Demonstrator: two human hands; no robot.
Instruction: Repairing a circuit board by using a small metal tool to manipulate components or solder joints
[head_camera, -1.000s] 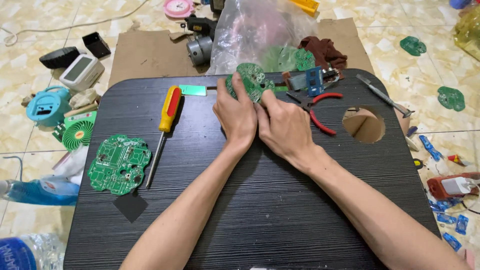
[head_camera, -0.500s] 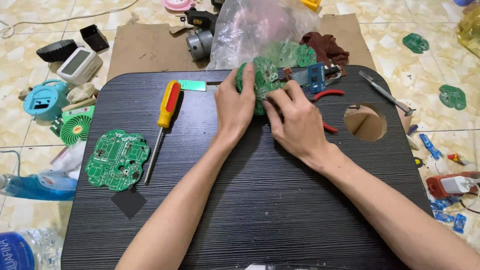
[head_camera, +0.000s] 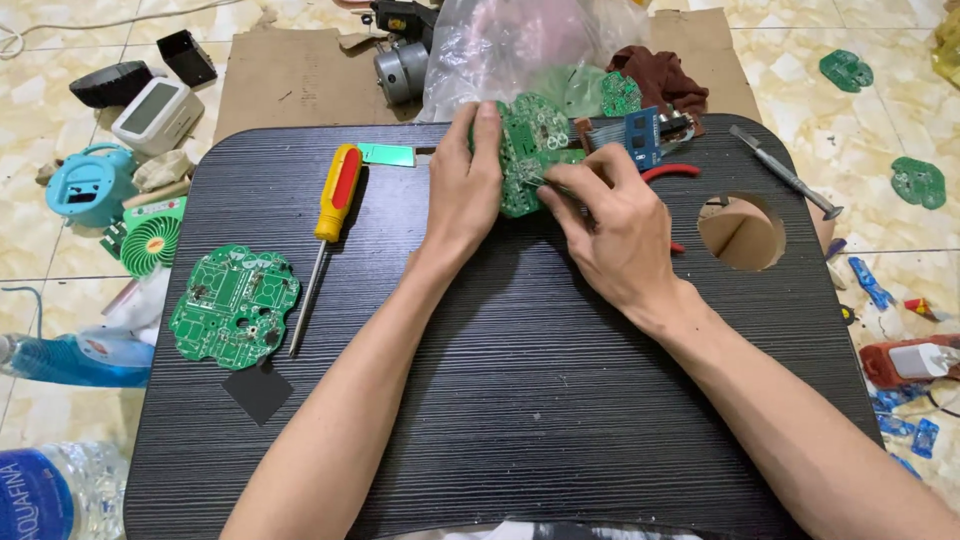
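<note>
left hand (head_camera: 462, 190) fingers closed on green circuit board (head_camera: 527, 150), right hand (head_camera: 612, 225) fingers pinching its edge, black table (head_camera: 520, 400)

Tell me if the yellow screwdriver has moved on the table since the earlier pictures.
No. The screwdriver lies as before, between the loose green board and the left hand.

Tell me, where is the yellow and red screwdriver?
In the head view, the screwdriver lies on the left part of the black table, between the loose green circuit board and the left hand, touching neither hand.
</note>
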